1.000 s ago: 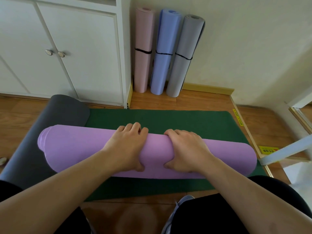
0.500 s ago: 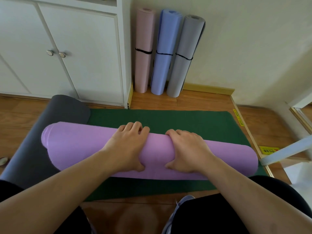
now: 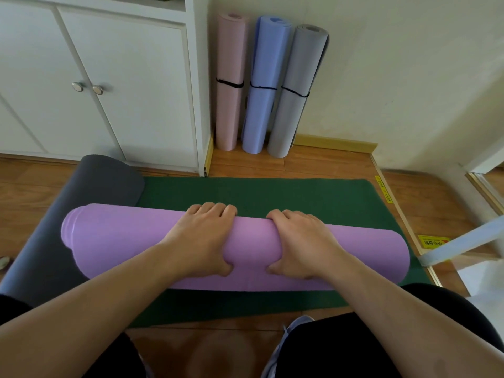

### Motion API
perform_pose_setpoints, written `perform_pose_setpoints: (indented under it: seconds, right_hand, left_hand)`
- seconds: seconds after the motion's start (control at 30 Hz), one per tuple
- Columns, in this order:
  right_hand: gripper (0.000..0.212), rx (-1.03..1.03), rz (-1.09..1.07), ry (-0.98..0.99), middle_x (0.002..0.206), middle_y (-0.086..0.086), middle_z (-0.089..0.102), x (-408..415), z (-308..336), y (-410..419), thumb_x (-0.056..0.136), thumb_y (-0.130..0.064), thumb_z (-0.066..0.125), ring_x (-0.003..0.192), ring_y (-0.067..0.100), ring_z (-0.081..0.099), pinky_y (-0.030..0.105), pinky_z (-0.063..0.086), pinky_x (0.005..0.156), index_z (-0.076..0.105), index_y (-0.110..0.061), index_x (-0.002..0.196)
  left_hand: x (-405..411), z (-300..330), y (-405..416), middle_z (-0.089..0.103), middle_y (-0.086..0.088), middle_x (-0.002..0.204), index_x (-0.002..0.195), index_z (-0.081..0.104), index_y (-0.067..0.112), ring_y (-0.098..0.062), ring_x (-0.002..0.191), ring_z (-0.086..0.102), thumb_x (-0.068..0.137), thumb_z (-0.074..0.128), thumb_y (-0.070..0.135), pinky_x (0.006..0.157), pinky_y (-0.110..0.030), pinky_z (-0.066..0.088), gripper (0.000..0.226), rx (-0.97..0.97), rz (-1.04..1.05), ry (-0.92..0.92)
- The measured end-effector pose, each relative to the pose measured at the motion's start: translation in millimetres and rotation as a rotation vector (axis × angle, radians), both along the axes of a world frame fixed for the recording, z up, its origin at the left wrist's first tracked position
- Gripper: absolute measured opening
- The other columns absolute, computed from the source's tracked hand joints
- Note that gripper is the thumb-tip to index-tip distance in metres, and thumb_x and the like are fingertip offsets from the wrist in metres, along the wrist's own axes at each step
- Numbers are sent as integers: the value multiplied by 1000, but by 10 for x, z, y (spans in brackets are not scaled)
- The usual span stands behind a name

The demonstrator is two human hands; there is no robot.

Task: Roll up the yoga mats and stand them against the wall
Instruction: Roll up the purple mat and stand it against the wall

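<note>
Inventory, left to right, with progress noted.

Dark grey mat: lies flat on the wooden floor at far left, partly under the other mats. Not rolled; judged still to do.

Purple mat: a thick roll lying crosswise over the green mat. No loose tail shows, though its underside is hidden; rolling judged finished or all but. No band around it. Not yet stood up.

Left hand: wrapped over the roll's middle, fingers curled down the far side, thumb pressed into the near side.

Right hand: just beside the left, same clasp on the roll, thumb dug in on the near face.

Green mat: spread flat beneath the purple roll. Not rolled; judged still to do.

Pink mat, blue mat, light grey mat: three rolls standing side by side in the corner against the wall, beside the white cabinet, each tied with a black band. Judged done.

Tally: three stowed, one in hand, two flat.
</note>
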State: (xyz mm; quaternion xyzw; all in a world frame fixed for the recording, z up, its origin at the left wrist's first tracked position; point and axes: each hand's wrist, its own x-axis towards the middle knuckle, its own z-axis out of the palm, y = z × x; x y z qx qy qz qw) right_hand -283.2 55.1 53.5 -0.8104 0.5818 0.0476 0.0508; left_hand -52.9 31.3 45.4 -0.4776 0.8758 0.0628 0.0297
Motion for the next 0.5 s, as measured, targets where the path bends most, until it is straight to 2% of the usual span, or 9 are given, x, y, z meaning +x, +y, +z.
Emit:
perform_pose_setpoints:
  seconds: [0.07, 0.17, 0.23, 0.33, 0.4, 0.5]
  right_hand:
    - [86, 12, -23, -15, 120, -7, 62, -5, 20, -4, 64, -67, 81, 111, 21, 59, 37, 49, 92, 47, -30, 134]
    - [85, 50, -30, -18, 118, -9, 62, 10, 8, 1, 62, -70, 81, 109, 21, 60, 36, 47, 85, 48, -33, 131]
    - [89, 65, -24, -21, 123, -8, 61, 7, 1, 6, 63, -71, 81, 113, 21, 59, 37, 48, 90, 46, -33, 136]
    - [112, 62, 15, 12, 141, -3, 54, -7, -2, 21, 64, -74, 84, 127, 24, 53, 40, 44, 107, 33, -29, 152]
    - [119, 49, 45, 63, 143, -1, 51, 15, -26, 31, 63, -73, 87, 129, 26, 51, 42, 43, 110, 29, -26, 155]
    - [97, 23, 51, 37, 128, -4, 57, 44, -41, 24, 65, -69, 85, 118, 24, 57, 40, 47, 100, 40, -29, 141]
  left_hand:
    - [-30, -22, 17, 45, 2, 139, 147, 36, 23, -23, 126, 46, 62, 78, 73, 112, -39, 40, 108, -49, -20, -76]
    - [-61, -75, 14, 49, 2, 134, 142, 40, 23, -22, 120, 50, 62, 82, 68, 107, -40, 44, 101, -84, -22, -86]
    - [-50, -82, 1, 53, 5, 130, 137, 43, 25, -20, 116, 53, 65, 81, 64, 104, -39, 46, 90, -76, -21, -46]
    - [-19, -48, -29, 58, 9, 123, 131, 48, 28, -17, 110, 57, 65, 75, 63, 99, -37, 47, 79, -48, -10, 1]
    - [1, -23, -44, 61, 11, 116, 126, 51, 30, -15, 104, 59, 62, 72, 66, 94, -35, 48, 77, -16, 1, 9]
    - [34, 5, -47, 62, 13, 120, 130, 50, 33, -14, 107, 59, 60, 71, 70, 99, -36, 47, 83, 22, -8, 19]
